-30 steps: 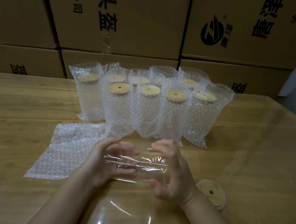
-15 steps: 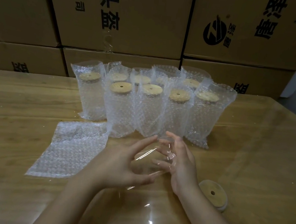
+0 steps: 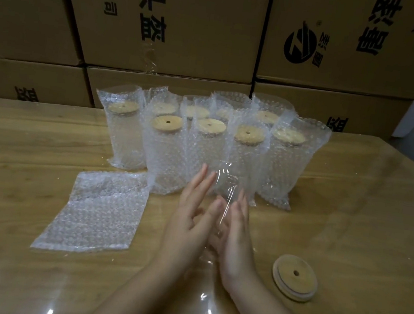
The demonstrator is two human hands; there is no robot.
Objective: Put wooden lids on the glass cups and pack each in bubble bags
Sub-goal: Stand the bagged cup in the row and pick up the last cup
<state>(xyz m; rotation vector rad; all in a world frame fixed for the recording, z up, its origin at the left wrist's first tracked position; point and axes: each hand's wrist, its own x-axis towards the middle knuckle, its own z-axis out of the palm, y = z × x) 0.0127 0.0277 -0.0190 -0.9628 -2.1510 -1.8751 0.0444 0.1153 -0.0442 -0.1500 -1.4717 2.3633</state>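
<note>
While both flat-open hands, left hand [image 3: 190, 224] and right hand [image 3: 236, 235], press the upright glass cup [image 3: 224, 185] between their palms, lidding is pending; next, fetch the wooden lid [image 3: 295, 277] lying near right.

The scene is dim and warm-toned. White streaks of glare lie on the clear cover of the table [image 3: 349, 228] near the bottom edge. The hands are smeared by motion blur. The cardboard boxes [image 3: 171, 20] behind look dark, and straight lines bow toward the frame's edges.
</note>
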